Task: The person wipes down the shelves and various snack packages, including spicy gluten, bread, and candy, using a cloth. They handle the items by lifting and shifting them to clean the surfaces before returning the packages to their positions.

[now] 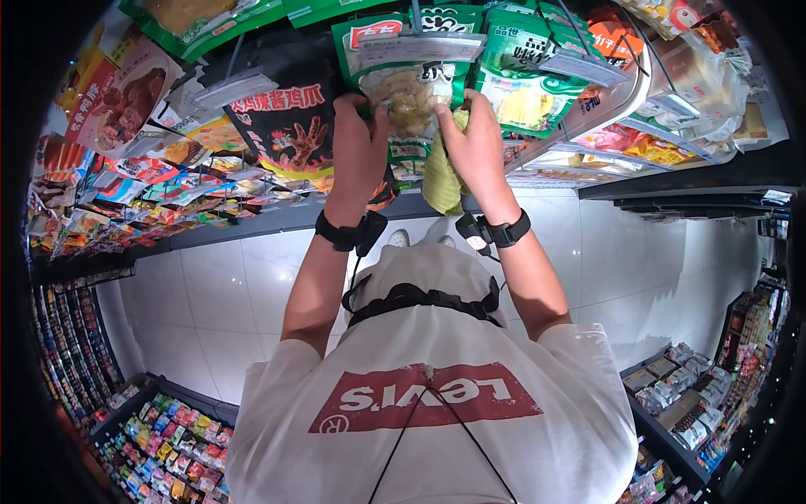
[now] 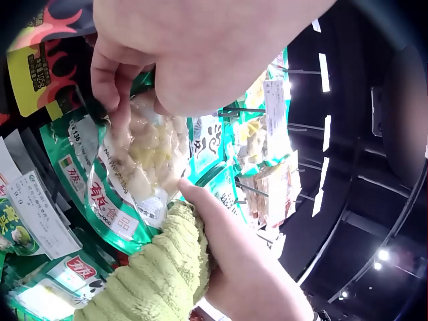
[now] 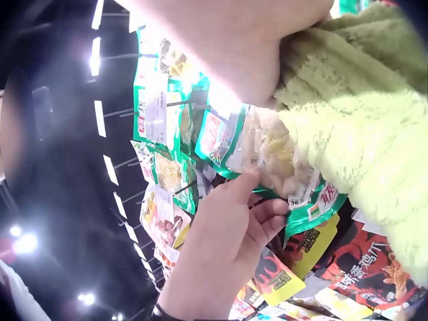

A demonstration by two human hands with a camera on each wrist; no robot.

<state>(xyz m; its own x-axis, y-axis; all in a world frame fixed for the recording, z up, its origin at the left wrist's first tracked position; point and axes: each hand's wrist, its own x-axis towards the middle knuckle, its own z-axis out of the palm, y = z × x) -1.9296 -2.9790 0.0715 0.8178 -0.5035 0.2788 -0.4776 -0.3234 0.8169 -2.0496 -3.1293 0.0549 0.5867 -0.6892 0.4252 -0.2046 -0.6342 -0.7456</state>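
Observation:
A green snack bag [image 1: 410, 101] with a clear window full of pale pieces hangs on the rack in front of me. My left hand [image 1: 359, 155] grips its edge, with the thumb on the window; fingertips press the plastic in the left wrist view. On the other edge, my right hand [image 1: 478, 155] has its thumb against the bag. A ribbed yellow-green cloth [image 1: 443, 176] hangs from that right hand, bunched under its fingers. The right wrist view shows the cloth [image 3: 361, 114] beside the bag's window [image 3: 271, 150].
A black chicken-feet bag [image 1: 285, 126] hangs at the left, more green bags [image 1: 529, 76] at the right. Price-tag holders [image 1: 420, 52] on metal hooks stick out over the bags. Lower shelves hold packed snacks [image 1: 151, 181]. Pale floor tiles [image 1: 210, 294] lie below.

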